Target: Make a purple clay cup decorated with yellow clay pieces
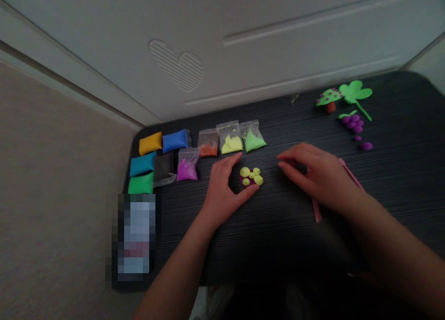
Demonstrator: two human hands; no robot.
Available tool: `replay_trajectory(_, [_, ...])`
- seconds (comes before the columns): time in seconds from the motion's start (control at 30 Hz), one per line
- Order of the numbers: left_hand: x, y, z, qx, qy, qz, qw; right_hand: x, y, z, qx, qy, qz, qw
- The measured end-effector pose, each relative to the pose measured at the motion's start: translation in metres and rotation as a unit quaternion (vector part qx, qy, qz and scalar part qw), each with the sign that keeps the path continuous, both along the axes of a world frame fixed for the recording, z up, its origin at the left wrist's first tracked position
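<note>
A small clay piece (251, 176), dark magenta with several yellow-green blobs on top, lies on the dark striped table (278, 236). My left hand (225, 188) rests beside it, thumb and forefinger curved apart around its left side, the thumb tip touching its lower edge. My right hand (314, 174) lies flat to the right of the piece, fingers stretched toward it, holding nothing. A pink modelling stick (349, 174) lies under my right hand and pokes out behind and below it.
Small bags of coloured clay sit at the left: yellow (150, 143), blue (174, 140), teal (143, 164), green (141, 184), black (164, 166), magenta (187, 168), orange (208, 144), pale yellow (230, 139), light green (253, 137). Finished clay shapes stand far right: mushroom (329, 99), clover (355, 93), purple grapes (353, 124). A blurred object (135, 236) lies at the left edge.
</note>
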State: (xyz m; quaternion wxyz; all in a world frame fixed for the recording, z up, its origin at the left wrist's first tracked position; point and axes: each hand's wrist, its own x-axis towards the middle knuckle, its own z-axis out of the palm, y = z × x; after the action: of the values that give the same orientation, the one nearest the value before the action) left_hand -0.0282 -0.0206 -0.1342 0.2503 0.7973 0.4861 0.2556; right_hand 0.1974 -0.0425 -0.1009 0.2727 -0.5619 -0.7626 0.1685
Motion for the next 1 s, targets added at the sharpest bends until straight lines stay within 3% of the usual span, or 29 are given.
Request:
replay_trajectory(0.1, [-0.001, 0.000, 0.000, 0.000, 0.045, -0.040, 0.998, 0.037, -0.011, 0.023, 0.047, -0.002, -0.227, 0.973])
replay_trajectory(0.2, [-0.002, 0.000, 0.000, 0.006, 0.051, -0.049, 0.997, 0.070, -0.034, 0.032, -0.069, -0.092, -0.364, 0.924])
replay_trajectory(0.3, [-0.002, 0.000, -0.001, 0.014, 0.041, -0.042, 0.998, 0.090, -0.058, 0.018, -0.244, -0.138, -0.330, 0.901])
replay_trajectory(0.37, [-0.003, 0.000, -0.002, 0.017, 0.034, -0.039, 0.999, 0.095, -0.069, 0.004, -0.293, -0.127, -0.294, 0.901])
replay_trajectory(0.47, [-0.003, -0.001, -0.003, 0.018, 0.019, -0.035, 0.999, 0.093, -0.074, -0.007, -0.304, -0.118, -0.280, 0.903])
replay_trajectory(0.67, [-0.004, -0.001, -0.007, 0.021, -0.033, -0.015, 0.999, 0.056, -0.069, 0.003, -0.211, -0.123, -0.253, 0.936])
replay_trajectory(0.77, [-0.004, -0.001, -0.011, 0.022, -0.075, -0.007, 0.997, 0.036, -0.063, 0.004, -0.257, -0.153, -0.197, 0.934])
replay_trajectory(1.0, [-0.005, 0.002, -0.017, -0.004, -0.174, 0.025, 0.984, 0.021, -0.043, -0.004, -0.286, -0.127, -0.182, 0.932])
